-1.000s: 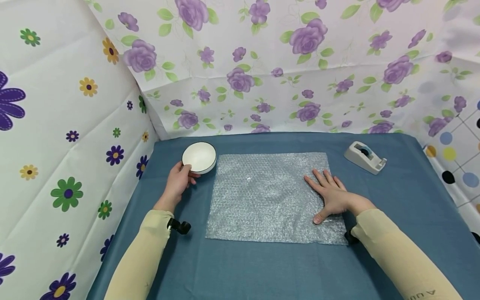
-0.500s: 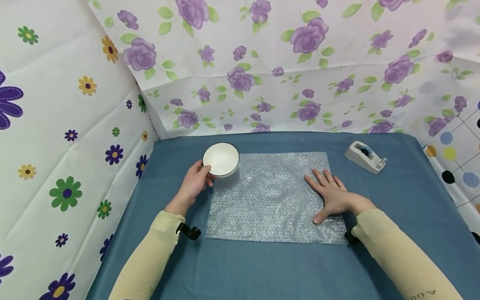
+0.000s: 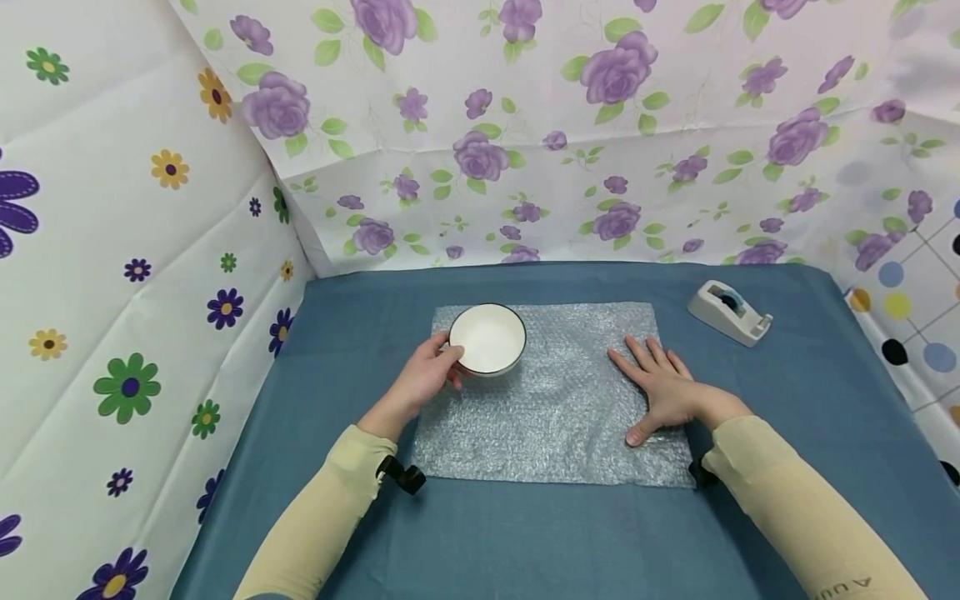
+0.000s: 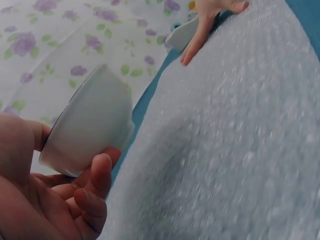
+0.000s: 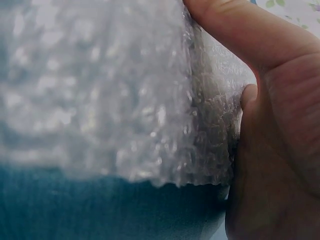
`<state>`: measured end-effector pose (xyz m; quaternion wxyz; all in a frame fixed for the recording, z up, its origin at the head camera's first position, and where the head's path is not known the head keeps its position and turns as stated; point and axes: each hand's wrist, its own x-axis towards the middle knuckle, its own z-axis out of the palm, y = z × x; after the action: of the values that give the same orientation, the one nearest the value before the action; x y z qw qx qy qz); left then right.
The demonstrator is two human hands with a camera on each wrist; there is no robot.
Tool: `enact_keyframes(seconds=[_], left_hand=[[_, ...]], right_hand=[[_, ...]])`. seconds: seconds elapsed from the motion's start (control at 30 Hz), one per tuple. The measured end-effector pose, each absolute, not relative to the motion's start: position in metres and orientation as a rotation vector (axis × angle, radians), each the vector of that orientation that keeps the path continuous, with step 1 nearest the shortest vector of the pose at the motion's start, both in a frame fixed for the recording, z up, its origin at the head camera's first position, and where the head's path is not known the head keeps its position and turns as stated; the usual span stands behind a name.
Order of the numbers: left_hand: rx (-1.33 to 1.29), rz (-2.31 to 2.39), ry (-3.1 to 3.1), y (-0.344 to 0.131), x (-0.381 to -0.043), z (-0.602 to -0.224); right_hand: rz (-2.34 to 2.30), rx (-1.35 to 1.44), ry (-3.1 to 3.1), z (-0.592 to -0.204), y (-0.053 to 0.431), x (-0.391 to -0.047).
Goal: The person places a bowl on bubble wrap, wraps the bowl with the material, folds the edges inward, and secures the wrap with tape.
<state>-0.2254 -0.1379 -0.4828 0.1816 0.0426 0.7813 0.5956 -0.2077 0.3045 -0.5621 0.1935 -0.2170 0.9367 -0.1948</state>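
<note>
A clear, roughly rectangular sheet of bubble wrap (image 3: 540, 433) lies spread out on a blue-grey cloth (image 3: 562, 542) covering the table, and everything else sits around or over it. Above the left part of the sheet, toward its far edge, is a round white bowl (image 3: 489, 337) with a thin dark rim, its hollow facing up. The person's left hand (image 3: 422, 379) holds the bowl by its near-left side in a narrow grip, thumb at the rim and fingers underneath; the left wrist view shows the bowl raised clear of the sheet, with a soft shadow on the bubble wrap. On the right part of the sheet, the person's right hand (image 3: 663, 396) rests palm down, fingers spread wide and thumb stretched out toward the near edge, gripping nothing. Off the sheet's far-right corner, apart from it, stands a white plastic tape dispenser (image 3: 720, 321) set at a slant. Pale yellow sleeves (image 3: 318, 512) reach in from the near side of the sheet, and a small black device (image 3: 405, 477) on the left wrist hangs just beside the sheet's near-left corner. Beyond the far edge of the sheet, past a strip of the blue-grey cloth, rises a white backdrop (image 3: 420, 75) printed with purple roses and green leaves.
</note>
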Motion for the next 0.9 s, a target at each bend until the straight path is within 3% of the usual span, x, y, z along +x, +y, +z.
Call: enact_keyframes(seconds=[0.9], left_hand=[[0.315,1.588,2.086,-0.078,-0.211,-0.499]], right_hand=[[-0.543,-0.583,2.638,-0.561,0.303,-0.207]])
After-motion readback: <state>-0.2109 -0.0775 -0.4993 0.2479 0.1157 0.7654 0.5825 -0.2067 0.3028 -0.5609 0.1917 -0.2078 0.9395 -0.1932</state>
